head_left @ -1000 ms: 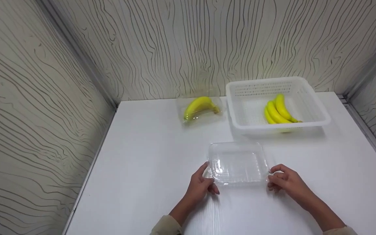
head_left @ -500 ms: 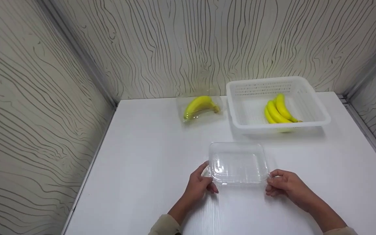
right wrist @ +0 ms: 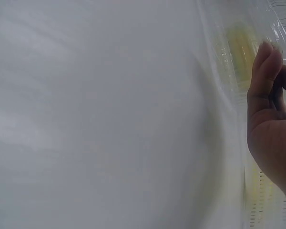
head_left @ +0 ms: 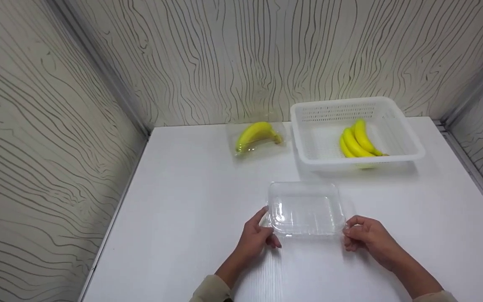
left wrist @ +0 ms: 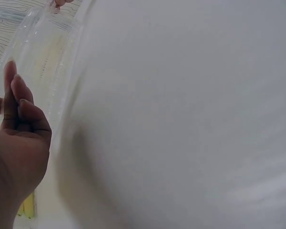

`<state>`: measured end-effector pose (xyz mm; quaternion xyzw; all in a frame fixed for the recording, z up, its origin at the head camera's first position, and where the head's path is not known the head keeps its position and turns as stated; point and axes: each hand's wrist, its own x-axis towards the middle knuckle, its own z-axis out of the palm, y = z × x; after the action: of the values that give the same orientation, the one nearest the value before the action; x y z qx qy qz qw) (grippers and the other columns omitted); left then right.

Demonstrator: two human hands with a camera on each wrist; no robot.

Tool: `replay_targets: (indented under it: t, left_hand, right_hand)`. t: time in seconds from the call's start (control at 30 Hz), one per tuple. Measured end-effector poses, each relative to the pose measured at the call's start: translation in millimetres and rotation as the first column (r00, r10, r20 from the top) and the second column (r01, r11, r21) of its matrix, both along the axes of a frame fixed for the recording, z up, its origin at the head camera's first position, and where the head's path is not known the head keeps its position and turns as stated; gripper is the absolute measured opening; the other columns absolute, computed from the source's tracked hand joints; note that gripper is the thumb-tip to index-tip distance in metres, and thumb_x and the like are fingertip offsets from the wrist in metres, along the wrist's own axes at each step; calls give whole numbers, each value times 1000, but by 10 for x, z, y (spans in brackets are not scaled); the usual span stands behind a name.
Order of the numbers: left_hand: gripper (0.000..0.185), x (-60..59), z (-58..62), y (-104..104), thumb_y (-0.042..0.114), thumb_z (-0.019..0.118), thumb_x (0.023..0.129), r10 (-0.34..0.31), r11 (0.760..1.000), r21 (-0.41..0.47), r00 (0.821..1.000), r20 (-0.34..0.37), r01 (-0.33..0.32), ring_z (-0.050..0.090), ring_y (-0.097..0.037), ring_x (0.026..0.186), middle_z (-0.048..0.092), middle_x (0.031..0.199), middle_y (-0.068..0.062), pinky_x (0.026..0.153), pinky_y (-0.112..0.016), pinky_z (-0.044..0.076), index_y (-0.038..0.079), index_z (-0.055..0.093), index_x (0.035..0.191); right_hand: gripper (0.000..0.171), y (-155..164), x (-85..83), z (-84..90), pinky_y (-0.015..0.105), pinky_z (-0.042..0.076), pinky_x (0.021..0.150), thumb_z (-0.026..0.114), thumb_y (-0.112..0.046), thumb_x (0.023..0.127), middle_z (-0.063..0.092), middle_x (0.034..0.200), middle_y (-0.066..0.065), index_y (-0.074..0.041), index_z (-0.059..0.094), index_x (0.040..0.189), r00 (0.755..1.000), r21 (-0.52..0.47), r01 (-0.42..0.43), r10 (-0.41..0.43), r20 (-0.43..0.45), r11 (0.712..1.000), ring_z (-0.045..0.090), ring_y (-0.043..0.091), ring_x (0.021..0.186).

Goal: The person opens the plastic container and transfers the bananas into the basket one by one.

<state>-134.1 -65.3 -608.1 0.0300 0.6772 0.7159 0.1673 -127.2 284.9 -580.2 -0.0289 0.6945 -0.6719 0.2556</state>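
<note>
Clear plastic, thin and glossy, makes up the shallow empty container (head_left: 305, 208) that sits flat on the white table (head_left: 183, 218), in front of the white slotted basket (head_left: 396, 130) and nearer to the person than it. The left hand (head_left: 257, 237) grips the container's near left corner, thumb up along the side wall and fingers curled beneath the rim; in the left wrist view those fingers (left wrist: 19, 102) lie against the clear wall (left wrist: 47, 62). The right hand (head_left: 365, 236) pinches the near right corner, fingers bent round the edge — in the right wrist view the fingertips (right wrist: 266, 62) press on the transparent rim (right wrist: 229, 95), with a yellow blur showing through it. Both cuffs are a pale khaki. Inside the basket, toward its right side, lies a bunch of yellow bananas (head_left: 357, 140), stems pointing to the near right corner. Just left of the basket, touching or almost touching it, stands a second clear container (head_left: 256, 140) with another bunch of bananas (head_left: 256, 135) inside — whether its lid is fully closed cannot be told. Behind the basket and on both sides rise walls (head_left: 57, 126) papered in a cream wood-grain pattern.
</note>
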Motion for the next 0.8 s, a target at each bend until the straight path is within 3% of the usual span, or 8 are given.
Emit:
replay_targets:
  t: [0.43,0.8]
  left_hand:
    - [73,-6,24,3,1,52,100,-16,1000,-6,1000,1,16,73,-10,63,77,72,-10,66,-24,58,7,29,168]
    - [70,-15,40,5,3,52,100,19,999,-46,1000,-3,-19,71,-10,62,76,68,-6,66,-23,57,7,34,167]
  right_hand:
    - [12,-58,14,56,27,60,73,61,-17,105,71,79,-4,-5,59,105,995,128,85,-91,41,988,67,9,75]
    - [13,-54,24,25,27,61,74,64,-21,106,75,81,-6,-9,58,106,995,85,73,-79,65,994,70,9,77]
